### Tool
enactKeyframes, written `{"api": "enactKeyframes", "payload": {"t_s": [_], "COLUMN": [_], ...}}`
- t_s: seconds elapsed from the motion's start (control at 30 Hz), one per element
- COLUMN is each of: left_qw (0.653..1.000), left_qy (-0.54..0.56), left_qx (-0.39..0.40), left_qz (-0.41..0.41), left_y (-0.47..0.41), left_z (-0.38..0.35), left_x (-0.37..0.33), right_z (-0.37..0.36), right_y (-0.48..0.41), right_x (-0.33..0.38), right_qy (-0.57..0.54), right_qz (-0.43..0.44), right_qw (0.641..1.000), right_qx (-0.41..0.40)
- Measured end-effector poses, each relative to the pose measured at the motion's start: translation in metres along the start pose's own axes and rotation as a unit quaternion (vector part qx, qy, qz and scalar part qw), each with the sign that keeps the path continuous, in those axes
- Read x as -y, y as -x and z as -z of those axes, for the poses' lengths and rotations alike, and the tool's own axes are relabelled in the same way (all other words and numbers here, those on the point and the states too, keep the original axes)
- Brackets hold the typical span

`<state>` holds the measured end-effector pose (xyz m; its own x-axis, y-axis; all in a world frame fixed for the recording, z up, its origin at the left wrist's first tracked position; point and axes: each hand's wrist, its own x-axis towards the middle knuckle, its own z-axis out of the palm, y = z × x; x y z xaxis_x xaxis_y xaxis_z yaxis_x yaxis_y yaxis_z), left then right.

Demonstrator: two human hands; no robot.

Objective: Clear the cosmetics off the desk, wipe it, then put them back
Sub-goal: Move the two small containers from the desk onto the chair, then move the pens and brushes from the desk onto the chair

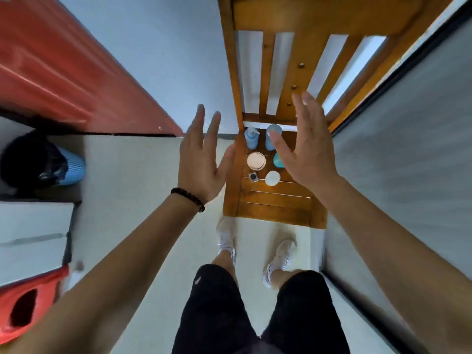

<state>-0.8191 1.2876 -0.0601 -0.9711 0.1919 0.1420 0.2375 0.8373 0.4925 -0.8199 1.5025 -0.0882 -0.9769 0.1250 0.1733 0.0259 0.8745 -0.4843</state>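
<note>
Several cosmetics stand on the seat of a wooden chair (275,200): a blue pump bottle (251,138), a taller blue bottle (272,134), a round jar with a pale lid (256,161), a small dark square jar (253,177), a white round lid (272,178) and a teal item (277,160) partly hidden by my right hand. My left hand (201,159) is raised left of the chair, fingers straight, holding nothing. My right hand (304,146) is raised above the seat's right side, fingers spread and empty.
A red door (63,65) stands at the left. A blue bin with a black bag (43,159) sits on the floor at far left, white boxes (30,241) and a red bag (23,310) below it. A dark-edged wall (398,149) runs along the right.
</note>
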Motion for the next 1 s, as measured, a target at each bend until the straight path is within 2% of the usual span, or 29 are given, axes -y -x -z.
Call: {"api": "enactKeyframes", "payload": {"t_s": [0.07, 0.2, 0.37, 0.53, 0.77, 0.87, 1.0], "left_qw": [0.997, 0.983, 0.945, 0.908, 0.834, 0.802, 0.769], "left_qy": [-0.030, -0.088, -0.170, -0.197, -0.261, -0.265, -0.254], "left_qx": [-0.068, -0.163, -0.248, -0.299, -0.312, -0.329, -0.351], "left_qz": [-0.016, 0.020, 0.132, 0.219, 0.373, 0.423, 0.471], "left_y": [0.009, 0.053, 0.131, 0.276, 0.532, 0.613, 0.677], "left_z": [0.066, 0.179, 0.294, 0.383, 0.487, 0.517, 0.540], "left_x": [-0.016, -0.022, 0.007, 0.068, 0.161, 0.193, 0.238], "right_z": [0.041, 0.100, 0.130, 0.098, 0.023, -0.002, -0.040], "right_y": [-0.015, -0.025, 0.003, 0.098, 0.292, 0.361, 0.420], "right_x": [0.045, 0.143, 0.269, 0.407, 0.627, 0.695, 0.760], "right_qy": [-0.024, -0.065, -0.102, -0.168, -0.219, -0.212, -0.207], "right_qz": [0.051, 0.152, 0.290, 0.390, 0.517, 0.551, 0.588], "right_qw": [0.998, 0.985, 0.950, 0.905, 0.824, 0.797, 0.763], "right_qx": [-0.029, -0.050, -0.049, -0.029, 0.077, 0.128, 0.173]}}
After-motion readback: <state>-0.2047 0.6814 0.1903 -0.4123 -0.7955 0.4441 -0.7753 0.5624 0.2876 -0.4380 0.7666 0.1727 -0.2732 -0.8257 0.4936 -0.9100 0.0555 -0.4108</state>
